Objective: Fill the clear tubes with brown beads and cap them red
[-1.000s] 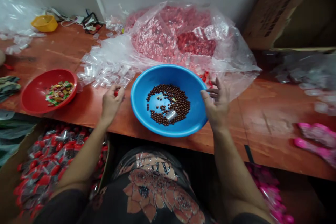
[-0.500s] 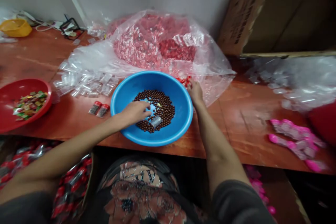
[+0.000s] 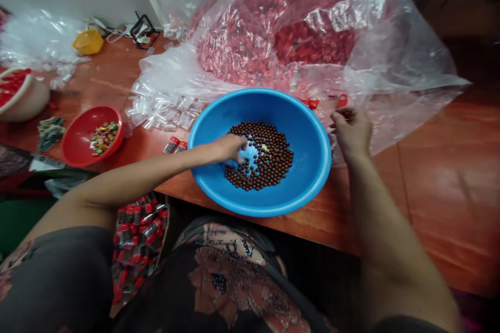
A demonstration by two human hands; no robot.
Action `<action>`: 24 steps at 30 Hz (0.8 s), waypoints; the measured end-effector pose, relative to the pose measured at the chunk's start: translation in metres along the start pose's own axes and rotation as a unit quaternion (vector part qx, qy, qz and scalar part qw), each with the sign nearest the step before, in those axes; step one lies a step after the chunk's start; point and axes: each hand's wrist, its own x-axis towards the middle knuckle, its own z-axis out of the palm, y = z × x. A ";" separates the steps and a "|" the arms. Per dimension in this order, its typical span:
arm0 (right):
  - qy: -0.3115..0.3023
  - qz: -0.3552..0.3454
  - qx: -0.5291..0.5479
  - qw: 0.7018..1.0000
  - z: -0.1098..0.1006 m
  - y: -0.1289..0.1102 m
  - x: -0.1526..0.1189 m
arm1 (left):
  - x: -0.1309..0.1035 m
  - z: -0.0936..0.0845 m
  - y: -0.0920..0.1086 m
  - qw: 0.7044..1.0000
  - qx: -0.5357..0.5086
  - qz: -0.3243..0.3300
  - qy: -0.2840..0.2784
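Note:
My left hand [image 3: 230, 149] reaches into a blue basin [image 3: 324, 166], its fingers curled down among many small brown balls [image 3: 269, 169]. What those fingers hold, if anything, is hidden. My right hand [image 3: 354, 132] is just outside the basin's right rim, above the clear plastic sheet, fingers bent inward. A red cap [image 3: 342, 100] shows at its fingertips and seems to be gripped there. More red caps [image 3: 311, 103] lie close behind the basin's rim. Two filled small bottles with red caps [image 3: 175, 144] lie left of the basin.
Behind stands a big clear bag of red pieces [image 3: 242, 36]. Empty clear tubes [image 3: 160, 109] are heaped at its left. A red bowl [image 3: 70, 140] holds wrapped sweets. Below the table edge is a box of filled red-capped bottles [image 3: 136, 234]. A yellow basket [image 3: 88, 42] sits farther back.
The view has shifted right to left, showing more of the left side. The clear tube that lay on the balls is out of sight. My right hand has drawn away from the basin's rim.

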 end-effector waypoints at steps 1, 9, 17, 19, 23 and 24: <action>0.002 0.022 0.035 0.999 -0.006 -0.003 -0.006 | 0.000 -0.015 -0.008 0.999 0.013 -0.037 -0.009; -0.037 0.065 0.293 0.953 -0.045 -0.040 -0.094 | 0.024 -0.017 -0.029 0.985 -0.016 -0.130 -0.109; 0.006 0.155 0.376 0.913 -0.067 -0.058 -0.152 | 0.058 0.039 0.024 0.979 -0.077 -0.108 -0.155; 0.025 0.167 0.378 0.910 -0.070 -0.059 -0.161 | 0.062 0.045 0.035 0.977 -0.091 -0.106 -0.160; 0.064 0.194 0.415 0.886 -0.073 -0.056 -0.174 | 0.066 0.054 0.044 0.965 -0.127 -0.109 -0.199; 0.069 0.203 0.427 0.879 -0.073 -0.054 -0.176 | 0.067 0.056 0.044 0.963 -0.135 -0.104 -0.210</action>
